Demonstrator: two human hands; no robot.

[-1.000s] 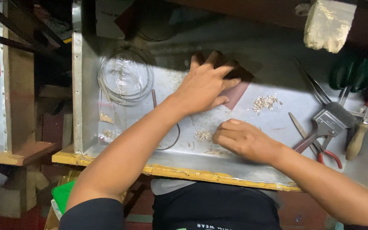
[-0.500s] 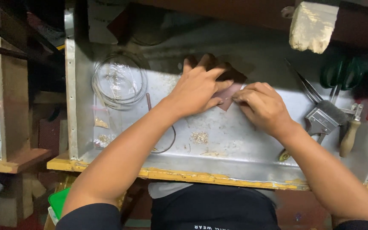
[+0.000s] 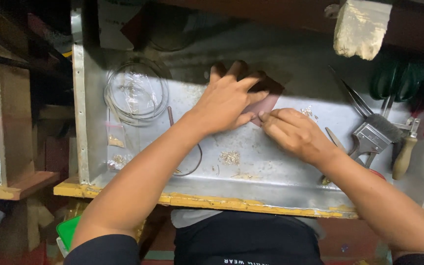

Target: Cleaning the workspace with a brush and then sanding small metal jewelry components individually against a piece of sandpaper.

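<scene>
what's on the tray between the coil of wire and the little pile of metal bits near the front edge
In the head view, the person's left forearm crosses between the wire coil and the pile of metal bits, with a thin curved wire beneath it.

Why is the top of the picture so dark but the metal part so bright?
In the head view, a shadow covers the far half of the metal tray, while light falls on the near half, both hands, left and right, and the paintbrush; the corners stay dim.

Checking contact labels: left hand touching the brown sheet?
Touching. Head view shows the left hand lying flat on the brown sheet, fingers pressed over it.
</scene>
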